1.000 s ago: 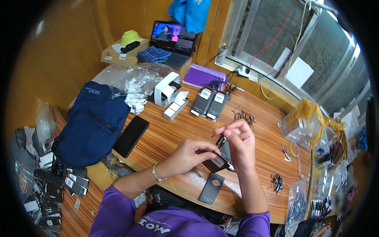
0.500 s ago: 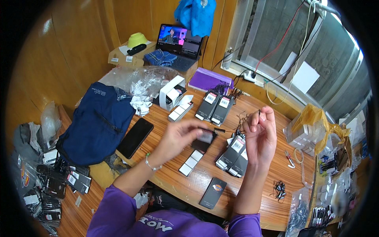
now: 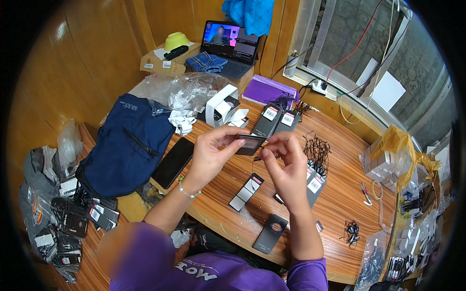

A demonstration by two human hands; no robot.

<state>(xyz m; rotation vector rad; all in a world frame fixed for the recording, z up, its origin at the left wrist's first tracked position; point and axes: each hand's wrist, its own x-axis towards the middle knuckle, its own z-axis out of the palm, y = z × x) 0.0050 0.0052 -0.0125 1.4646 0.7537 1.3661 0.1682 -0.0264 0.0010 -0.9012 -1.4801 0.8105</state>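
My left hand point(image 3: 213, 150) pinches a thin black hang tag point(image 3: 248, 144) between thumb and fingers, raised over the table. At the tag's right edge is my right hand point(image 3: 287, 167), its thumb and fingertips closed on a thin black cord point(image 3: 258, 158). A length of the cord dangles below the tag; where it joins the tag is hidden. Beneath the hands lies a strip of white labels point(image 3: 245, 194). Nearer to me rests another black tag with a round emblem point(image 3: 270, 233). Tags with barcode stickers point(image 3: 313, 184) are partly covered by my right hand.
More stickered tags point(image 3: 274, 119) and a heap of black cords point(image 3: 318, 150) lie beyond. A phone point(image 3: 173, 162) and blue bag point(image 3: 124, 145) are at left. Pliers point(image 3: 365, 194), a small cord bundle point(image 3: 351, 234) and a box of packets point(image 3: 381, 167) are at right.
My right hand has come down and left to the tag's edge, after holding the cord stretched out. The tag has been lifted and turned more edge-on. The view has shifted slightly.
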